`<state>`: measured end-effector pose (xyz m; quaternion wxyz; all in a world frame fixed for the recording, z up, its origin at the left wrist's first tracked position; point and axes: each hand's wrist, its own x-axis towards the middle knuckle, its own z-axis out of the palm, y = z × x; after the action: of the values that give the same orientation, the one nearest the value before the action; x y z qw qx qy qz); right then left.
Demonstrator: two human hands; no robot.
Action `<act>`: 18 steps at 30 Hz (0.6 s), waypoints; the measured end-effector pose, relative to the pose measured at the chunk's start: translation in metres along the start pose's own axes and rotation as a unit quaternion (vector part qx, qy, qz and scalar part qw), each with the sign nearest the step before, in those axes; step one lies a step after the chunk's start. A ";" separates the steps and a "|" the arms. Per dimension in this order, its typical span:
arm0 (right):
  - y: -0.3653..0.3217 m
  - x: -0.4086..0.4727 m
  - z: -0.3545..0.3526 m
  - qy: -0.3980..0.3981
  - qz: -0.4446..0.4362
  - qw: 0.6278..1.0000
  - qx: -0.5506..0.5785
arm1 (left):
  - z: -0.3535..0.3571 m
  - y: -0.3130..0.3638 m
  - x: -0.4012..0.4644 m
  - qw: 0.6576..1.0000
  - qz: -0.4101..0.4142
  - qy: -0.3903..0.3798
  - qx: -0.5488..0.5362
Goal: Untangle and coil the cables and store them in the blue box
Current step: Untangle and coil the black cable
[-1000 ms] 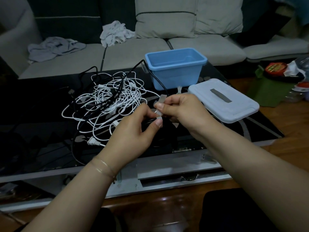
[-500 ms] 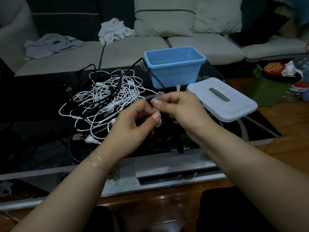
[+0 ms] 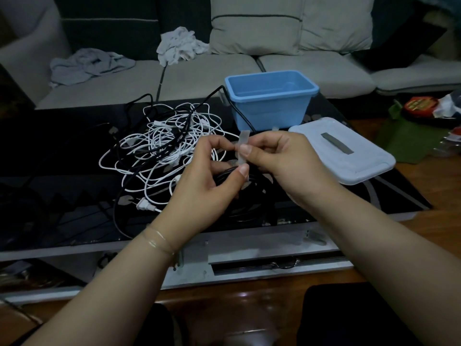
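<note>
Both hands are working just in front of the blue box [image 3: 270,101], which is sitting open on the far side of the black glass table [image 3: 50,156]. The right hand [image 3: 287,163] is pinching a short pale strap [image 3: 243,148] between thumb and forefinger, holding it upright. The left hand [image 3: 212,186] is curling its fingers around a coiled black cable [image 3: 252,193], its thumb pressing against the lower end of the strap. The coil is hanging partly below the hands, just above the table; how the strap wraps it cannot be told.

Left of the box, a tangle of white cables [image 3: 169,151] is lying mixed with loose black cables [image 3: 119,216]. One black cable [image 3: 239,112] is running across the box's front wall. A white plug [image 3: 144,206] is resting at the near edge of the tangle.

Right of the box, its pale lid [image 3: 344,156] is lying flat on the table, handle side up.

Behind the box, a grey sofa [image 3: 311,71] is carrying two crumpled cloths [image 3: 179,46]. Far right of the box, a green item [image 3: 409,138] and a red-topped package [image 3: 421,104] are lying on the wooden floor [image 3: 424,186].
</note>
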<state>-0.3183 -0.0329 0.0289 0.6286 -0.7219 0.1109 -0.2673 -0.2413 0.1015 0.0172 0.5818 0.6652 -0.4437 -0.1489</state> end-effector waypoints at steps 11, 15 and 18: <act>0.001 -0.002 -0.002 -0.034 -0.075 0.989 -0.120 | -0.001 -0.004 0.009 0.995 -0.084 0.029 -0.037; 0.006 0.002 -0.002 -0.036 -0.068 0.991 -0.106 | -0.002 -0.004 0.010 0.989 -0.107 0.023 -0.095; 0.004 0.001 -0.003 -0.053 -0.083 0.988 -0.116 | -0.005 -0.003 0.011 0.981 -0.121 0.010 -0.149</act>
<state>-0.3189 -0.0367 0.0255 0.5211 -0.8098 0.0475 -0.2652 -0.2300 0.0959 0.0192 0.6564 0.6211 -0.3274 -0.2758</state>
